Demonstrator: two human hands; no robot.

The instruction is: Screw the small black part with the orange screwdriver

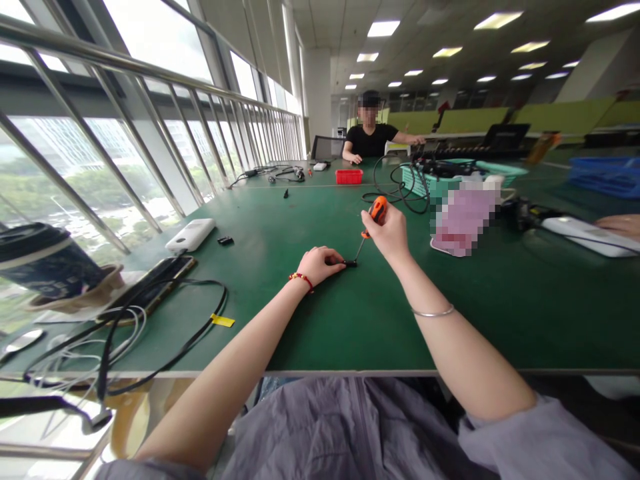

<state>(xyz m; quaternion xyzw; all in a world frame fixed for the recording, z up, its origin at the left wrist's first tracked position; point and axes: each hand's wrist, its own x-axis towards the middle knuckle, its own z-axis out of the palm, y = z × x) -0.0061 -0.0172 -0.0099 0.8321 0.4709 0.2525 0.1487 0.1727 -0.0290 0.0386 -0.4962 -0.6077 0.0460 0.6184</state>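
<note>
My right hand [391, 232] is closed round the orange and black handle of a screwdriver [379, 209]. Its thin shaft slants down to the left, and the tip meets a small black part [351, 263] on the green table. The fingers of my left hand [321, 265] pinch that black part against the tabletop. What kind of part it is cannot be made out at this size, and my fingers cover its left end. Another small black piece [225, 241] lies farther left, near a white power bank [191, 236].
On the left are a cup [47, 260], a phone [155, 287] and looped cables [197, 337]. A red tray [349, 177] stands farther back, near a seated person [370, 140]. To the right are a teal basket [440, 183] of cables, a pink phone [463, 223] and a blue basket [605, 177].
</note>
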